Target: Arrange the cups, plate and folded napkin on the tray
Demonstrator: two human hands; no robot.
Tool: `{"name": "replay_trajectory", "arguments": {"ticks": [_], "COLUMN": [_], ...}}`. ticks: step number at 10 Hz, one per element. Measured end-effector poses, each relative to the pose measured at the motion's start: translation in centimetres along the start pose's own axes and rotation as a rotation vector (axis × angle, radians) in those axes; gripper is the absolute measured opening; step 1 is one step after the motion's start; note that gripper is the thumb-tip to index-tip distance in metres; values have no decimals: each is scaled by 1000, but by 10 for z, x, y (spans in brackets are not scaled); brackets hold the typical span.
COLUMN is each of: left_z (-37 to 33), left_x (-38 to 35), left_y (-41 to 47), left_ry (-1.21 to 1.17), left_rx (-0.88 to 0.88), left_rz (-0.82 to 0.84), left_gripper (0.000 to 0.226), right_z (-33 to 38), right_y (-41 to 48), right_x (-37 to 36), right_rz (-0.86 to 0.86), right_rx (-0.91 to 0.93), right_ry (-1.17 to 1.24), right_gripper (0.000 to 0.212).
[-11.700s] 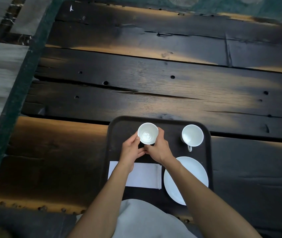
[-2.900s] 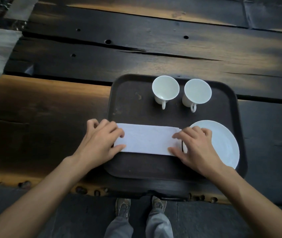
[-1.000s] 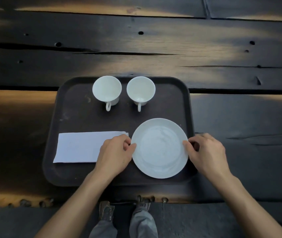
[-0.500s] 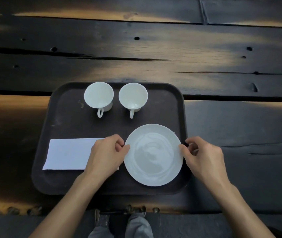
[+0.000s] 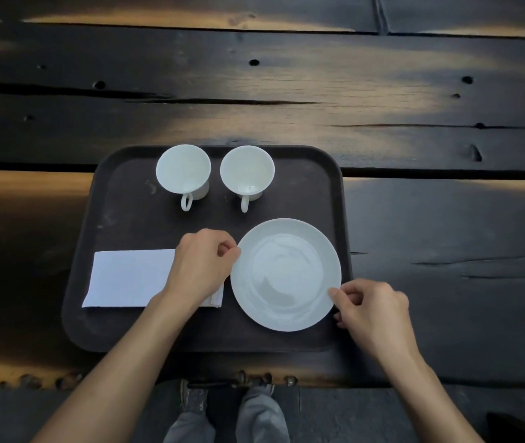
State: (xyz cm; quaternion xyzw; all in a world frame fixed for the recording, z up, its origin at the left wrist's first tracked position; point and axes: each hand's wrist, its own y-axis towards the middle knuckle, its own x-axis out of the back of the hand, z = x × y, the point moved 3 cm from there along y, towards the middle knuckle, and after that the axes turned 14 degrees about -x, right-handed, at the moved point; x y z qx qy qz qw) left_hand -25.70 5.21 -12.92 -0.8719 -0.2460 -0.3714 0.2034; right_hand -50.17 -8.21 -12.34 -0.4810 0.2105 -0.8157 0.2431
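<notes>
A dark brown tray (image 5: 127, 219) lies on the wooden table. Two white cups stand side by side at its far edge, the left cup (image 5: 183, 171) and the right cup (image 5: 247, 170), both handles pointing toward me. A white plate (image 5: 285, 274) lies flat at the tray's near right. A folded white napkin (image 5: 130, 278) lies at the near left. My left hand (image 5: 202, 270) rests over the napkin's right end and pinches the plate's upper left rim. My right hand (image 5: 371, 310) pinches the plate's lower right rim.
The table (image 5: 318, 97) is dark, cracked wooden planks with small holes, stretching far beyond the tray. Its near edge runs just below the tray. My legs and shoes (image 5: 226, 407) show on the grey floor below.
My right hand has slid from the plate's right side down to its lower right rim, and my left hand sits slightly higher on the rim. Plate, cups and napkin keep their places on the tray.
</notes>
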Motion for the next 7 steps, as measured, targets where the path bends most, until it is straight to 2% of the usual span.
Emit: {"name": "replay_trajectory", "arguments": {"ticks": [4,5,6,7], "left_z": [6,3,-4,-15], "left_x": [-2,4,26,57], "left_y": [-3,-12,-24,-34], "left_ry": [-12,4,70,196], "left_rx": [-14,-36,-134,-268], "left_rz": [10,-59,-187,-298], "left_gripper": [12,20,30,23], "right_z": [-6,-2,12,42], "right_y": [4,0,-10,-26], "right_x": [-2,3,14,24], "right_rz": [-19,-102,-223,-236], "right_rx": [-5,23,105,295], "right_ry": [-75,-145,-122,-34], "right_gripper": [21,30,31,29]}}
